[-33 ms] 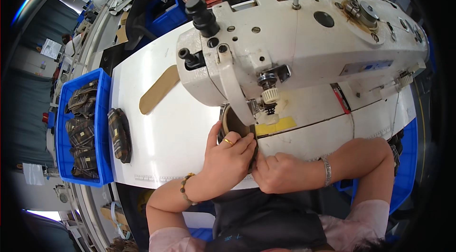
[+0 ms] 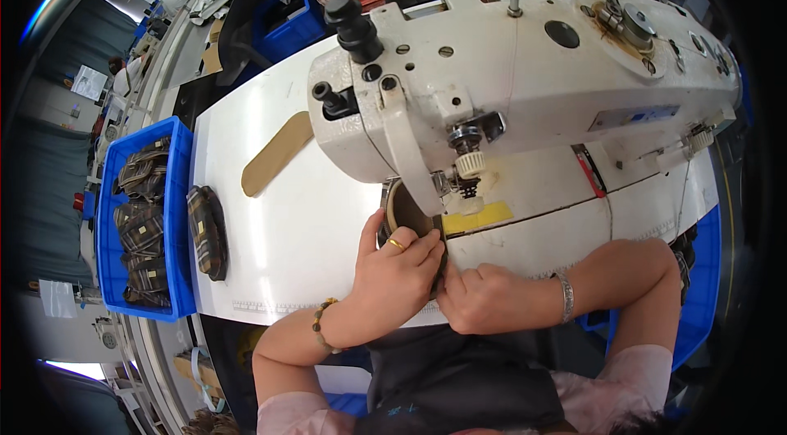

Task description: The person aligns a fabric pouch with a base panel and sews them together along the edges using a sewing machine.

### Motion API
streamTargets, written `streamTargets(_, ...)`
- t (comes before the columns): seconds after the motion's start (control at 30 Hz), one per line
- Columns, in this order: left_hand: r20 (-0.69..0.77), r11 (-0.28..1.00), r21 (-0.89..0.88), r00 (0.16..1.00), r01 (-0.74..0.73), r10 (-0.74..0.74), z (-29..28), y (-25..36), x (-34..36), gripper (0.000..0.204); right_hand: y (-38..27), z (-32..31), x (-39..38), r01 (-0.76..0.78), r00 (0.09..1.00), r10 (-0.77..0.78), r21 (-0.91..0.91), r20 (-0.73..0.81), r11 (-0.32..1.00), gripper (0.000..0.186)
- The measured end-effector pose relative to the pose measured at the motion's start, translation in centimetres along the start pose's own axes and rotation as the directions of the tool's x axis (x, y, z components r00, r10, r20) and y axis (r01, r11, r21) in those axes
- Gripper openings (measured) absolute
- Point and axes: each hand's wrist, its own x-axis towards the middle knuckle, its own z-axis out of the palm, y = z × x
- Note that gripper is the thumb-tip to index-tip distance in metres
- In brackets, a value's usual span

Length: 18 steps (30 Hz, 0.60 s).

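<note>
In the head view, my left hand [image 2: 392, 277] holds a dark brown piece [image 2: 408, 212] with a pale curved rim, one finger along its left side and the others bent over its near part. My right hand [image 2: 479, 297] is curled narrow, pinching the piece's near right edge. The piece sits on the white table [image 2: 287, 246], under the front end of the white sewing machine [image 2: 525, 58], just left of a yellow patch [image 2: 477, 218].

I wear a gold ring [image 2: 398, 245] and a beaded bracelet [image 2: 317, 322] on the left, a silver bracelet [image 2: 566, 297] on the right. Well to the left lie a tan, rounded strip [image 2: 277, 154] and a plaid fabric item [image 2: 206, 234]; beside that item, a blue bin [image 2: 182, 222] holds more plaid items [image 2: 139, 230]. A red-and-black tool [image 2: 588, 170] lies farther right, by the machine's base.
</note>
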Motion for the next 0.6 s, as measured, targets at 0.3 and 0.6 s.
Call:
streamTargets(0.3, -0.069, 0.998, -0.046, 0.997, 0.032, -0.036, 1.7, -1.0, 0.7, 0.032, 0.7, 1.0, 0.2, -0.052, 0.998, 0.049, -0.086, -0.032, 0.995, 0.019)
streamTargets(0.6, -0.151, 0.998, -0.011, 0.986, 0.069, -0.070, 2.3, -2.3, 2.2, 0.022, 2.2, 1.4, 0.4, -0.077, 0.997, 0.077, 0.001, 0.010, 0.997, 0.024)
